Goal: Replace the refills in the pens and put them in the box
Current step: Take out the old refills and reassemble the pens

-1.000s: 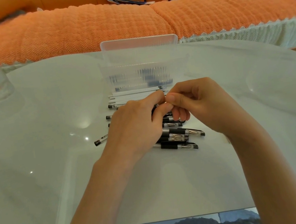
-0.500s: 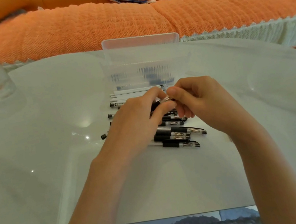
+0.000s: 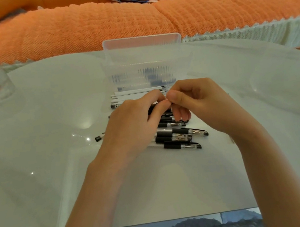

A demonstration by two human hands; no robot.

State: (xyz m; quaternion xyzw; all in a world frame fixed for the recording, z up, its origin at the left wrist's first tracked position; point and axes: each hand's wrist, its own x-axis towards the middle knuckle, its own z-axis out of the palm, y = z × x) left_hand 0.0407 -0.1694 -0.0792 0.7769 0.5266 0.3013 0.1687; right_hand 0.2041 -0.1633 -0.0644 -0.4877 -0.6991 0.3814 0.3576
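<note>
Pen (image 3: 153,108), dark and mostly hidden, is pinched between the curled fingers of the left hand (image 3: 133,123) and right hand (image 3: 200,103), whose tips meet. Under them lie loose pens (image 3: 178,136), clear with black grips, on the white surface (image 3: 58,186). White refills (image 3: 136,93) and the clear box (image 3: 145,67) sit beyond.

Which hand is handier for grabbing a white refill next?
Probably the left hand: its fingers lie beside the thin white refills before the clear plastic box; the right hand, pinching the black-gripped pen, sits farther.
</note>
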